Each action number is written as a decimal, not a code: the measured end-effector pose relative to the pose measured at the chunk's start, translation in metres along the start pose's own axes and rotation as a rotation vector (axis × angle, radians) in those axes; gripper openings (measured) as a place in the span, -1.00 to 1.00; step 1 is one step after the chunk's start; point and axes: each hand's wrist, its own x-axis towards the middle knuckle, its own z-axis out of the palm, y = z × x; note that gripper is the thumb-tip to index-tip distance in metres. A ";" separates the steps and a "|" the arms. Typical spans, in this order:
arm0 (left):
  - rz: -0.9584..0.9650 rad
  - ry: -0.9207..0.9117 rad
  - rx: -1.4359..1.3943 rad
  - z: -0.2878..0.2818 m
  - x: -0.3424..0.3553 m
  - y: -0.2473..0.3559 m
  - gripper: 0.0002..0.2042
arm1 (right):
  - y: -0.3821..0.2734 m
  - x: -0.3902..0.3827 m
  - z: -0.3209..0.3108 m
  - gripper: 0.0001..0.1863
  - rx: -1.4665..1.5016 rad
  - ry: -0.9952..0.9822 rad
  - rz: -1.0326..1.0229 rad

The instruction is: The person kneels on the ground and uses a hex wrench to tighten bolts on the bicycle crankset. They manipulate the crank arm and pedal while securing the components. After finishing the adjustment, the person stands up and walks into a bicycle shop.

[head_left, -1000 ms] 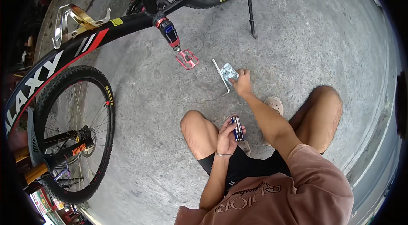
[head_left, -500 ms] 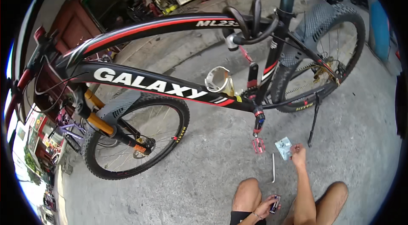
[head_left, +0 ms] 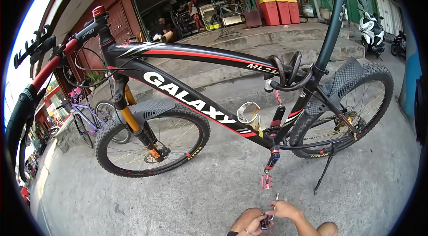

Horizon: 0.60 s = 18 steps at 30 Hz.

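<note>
At the bottom, in front of my bent knee, my left hand (head_left: 255, 226) is closed around a small dark tool with silvery parts (head_left: 265, 223); its exact kind is too small to make out. My right hand (head_left: 286, 209) comes in from the right, its fingers drawn together at the tool's upper end. Just beyond those fingers a silvery metal rod (head_left: 277, 196) shows, its lower part hidden by the hand. The red pedal (head_left: 267, 181) of a black mountain bike (head_left: 178, 95) hangs a little farther off.
The bike leans on its kickstand (head_left: 324, 169), across my front. A coiled cable lock (head_left: 290, 73) wraps the frame. Behind are concrete steps (head_left: 223, 77), red bins (head_left: 280, 12), a white scooter (head_left: 371, 33), a purple bicycle (head_left: 84, 122) and people in an open workshop.
My view has tilted up. My right hand has moved from a pale blue card on the ground to the tool in my left hand. The card is no longer visible.
</note>
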 end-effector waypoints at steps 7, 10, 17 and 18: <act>0.192 -0.013 0.137 0.003 -0.003 0.048 -0.88 | -0.020 0.000 0.016 -0.44 -0.047 0.031 -0.305; 0.260 0.087 0.132 0.015 -0.012 0.053 -0.85 | -0.029 -0.003 -0.005 -0.44 0.036 0.034 -0.250; 0.445 0.042 0.258 0.064 -0.038 0.089 -0.74 | -0.033 0.003 -0.018 -0.44 0.127 0.344 -0.425; 0.467 0.035 0.325 0.066 -0.041 0.093 -0.73 | -0.036 0.003 -0.022 -0.44 0.117 0.374 -0.441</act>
